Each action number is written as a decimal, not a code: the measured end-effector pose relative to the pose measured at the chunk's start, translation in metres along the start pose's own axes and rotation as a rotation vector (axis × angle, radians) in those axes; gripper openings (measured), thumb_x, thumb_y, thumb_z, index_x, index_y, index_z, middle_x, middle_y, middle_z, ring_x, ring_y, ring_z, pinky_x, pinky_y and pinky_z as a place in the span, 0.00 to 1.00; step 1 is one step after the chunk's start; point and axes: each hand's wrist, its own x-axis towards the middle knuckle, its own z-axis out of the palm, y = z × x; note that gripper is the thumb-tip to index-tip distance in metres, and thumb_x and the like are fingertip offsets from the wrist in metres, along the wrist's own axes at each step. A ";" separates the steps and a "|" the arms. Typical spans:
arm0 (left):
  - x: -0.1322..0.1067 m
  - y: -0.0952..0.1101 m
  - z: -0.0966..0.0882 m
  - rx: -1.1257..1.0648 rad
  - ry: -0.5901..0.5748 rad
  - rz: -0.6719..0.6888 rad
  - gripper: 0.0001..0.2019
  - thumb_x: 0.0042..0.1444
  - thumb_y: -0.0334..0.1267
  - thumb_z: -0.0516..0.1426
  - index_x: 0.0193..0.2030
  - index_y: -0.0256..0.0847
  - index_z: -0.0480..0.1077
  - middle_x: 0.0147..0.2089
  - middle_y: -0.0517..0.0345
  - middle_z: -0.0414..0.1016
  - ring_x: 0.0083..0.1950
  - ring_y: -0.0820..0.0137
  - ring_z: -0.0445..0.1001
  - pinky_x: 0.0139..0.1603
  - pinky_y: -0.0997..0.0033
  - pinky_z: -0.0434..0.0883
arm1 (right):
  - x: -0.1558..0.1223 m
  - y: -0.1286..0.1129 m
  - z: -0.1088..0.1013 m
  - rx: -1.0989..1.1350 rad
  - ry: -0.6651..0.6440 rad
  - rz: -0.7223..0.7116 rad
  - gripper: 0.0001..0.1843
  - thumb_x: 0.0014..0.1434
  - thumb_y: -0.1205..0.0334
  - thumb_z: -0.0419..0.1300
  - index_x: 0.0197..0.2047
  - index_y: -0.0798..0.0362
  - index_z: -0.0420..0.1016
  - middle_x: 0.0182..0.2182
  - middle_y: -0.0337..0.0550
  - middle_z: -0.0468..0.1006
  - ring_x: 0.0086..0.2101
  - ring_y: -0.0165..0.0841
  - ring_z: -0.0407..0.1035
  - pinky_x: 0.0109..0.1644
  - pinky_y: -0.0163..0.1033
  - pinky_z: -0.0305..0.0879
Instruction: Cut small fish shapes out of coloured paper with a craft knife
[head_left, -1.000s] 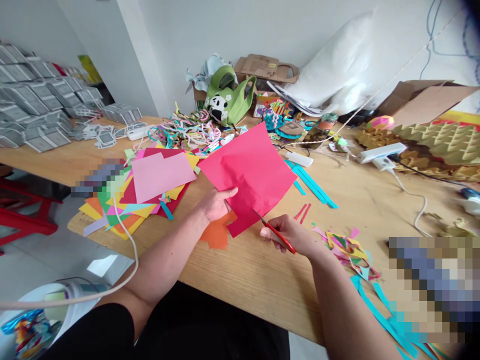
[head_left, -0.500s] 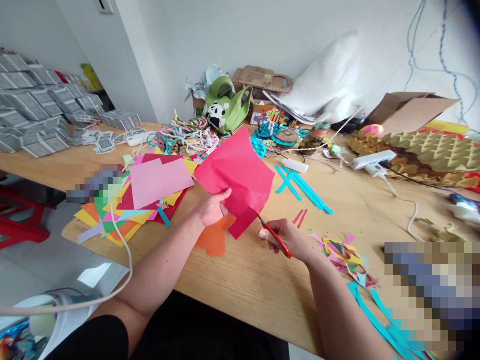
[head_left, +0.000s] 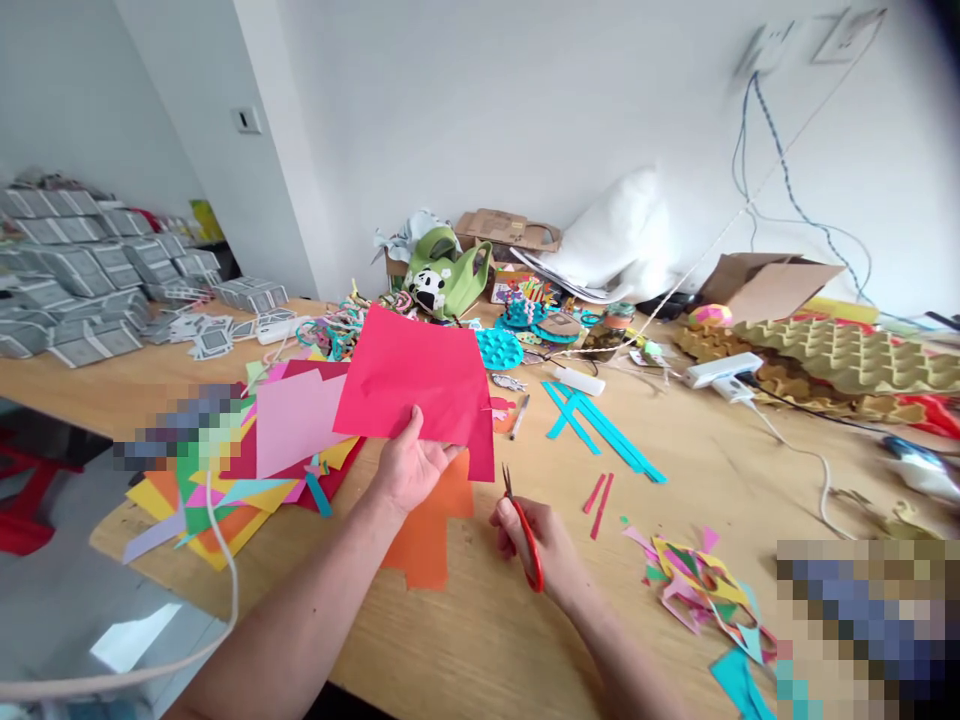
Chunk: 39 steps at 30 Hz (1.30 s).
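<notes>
A sheet of red paper (head_left: 420, 370) is pinched at its near edge by my left hand (head_left: 412, 460), thumb on top and fingers underneath. A strip along the sheet's right side hangs partly cut and bent down. My right hand (head_left: 532, 545) grips red-handled scissors (head_left: 531, 545), whose slightly parted blades point away from me, just right of the paper and apart from it. Below the left hand, a cut piece of orange paper (head_left: 427, 550) lies on the wooden table (head_left: 480, 640). Two thin red strips (head_left: 600, 505) lie to the right of the scissors.
Stacked coloured paper (head_left: 292, 430) lies on the left. Blue strips (head_left: 607, 430) and a pen (head_left: 519, 418) lie beyond the scissors, paper scraps (head_left: 705, 580) at right. Farther back are a green panda bag (head_left: 450, 275), egg trays (head_left: 847, 355) and a power strip (head_left: 724, 370). A white cable (head_left: 225, 560) hangs at left.
The scissors have come away from the red paper and moved down a little. My left hand has turned the sheet flatter and shifted it left; the view has tilted up.
</notes>
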 end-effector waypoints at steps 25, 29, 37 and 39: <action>-0.004 -0.011 0.004 -0.031 0.098 0.054 0.15 0.67 0.47 0.50 0.52 0.44 0.71 0.51 0.51 0.77 0.55 0.61 0.73 0.57 0.52 0.68 | -0.003 0.005 0.017 0.102 0.013 0.083 0.36 0.59 0.28 0.45 0.24 0.54 0.68 0.17 0.44 0.73 0.19 0.31 0.67 0.24 0.34 0.62; -0.003 -0.011 0.005 -0.027 0.125 0.054 0.15 0.67 0.47 0.50 0.50 0.43 0.72 0.51 0.50 0.77 0.55 0.61 0.73 0.57 0.52 0.68 | -0.003 -0.001 0.016 0.074 0.015 0.108 0.38 0.56 0.25 0.44 0.21 0.53 0.66 0.17 0.45 0.73 0.18 0.30 0.66 0.23 0.34 0.61; -0.003 -0.014 0.004 -0.005 0.146 0.049 0.14 0.68 0.46 0.49 0.44 0.43 0.71 0.43 0.52 0.78 0.52 0.61 0.74 0.58 0.51 0.68 | -0.003 -0.002 0.016 0.105 0.022 0.111 0.37 0.55 0.25 0.45 0.21 0.52 0.65 0.16 0.42 0.71 0.17 0.29 0.65 0.22 0.33 0.59; -0.003 -0.014 0.004 -0.006 0.147 0.044 0.14 0.68 0.46 0.48 0.43 0.43 0.71 0.42 0.52 0.78 0.52 0.62 0.74 0.58 0.52 0.68 | -0.002 -0.001 0.016 0.117 0.025 0.099 0.37 0.56 0.26 0.46 0.21 0.52 0.65 0.15 0.41 0.70 0.16 0.28 0.64 0.21 0.33 0.59</action>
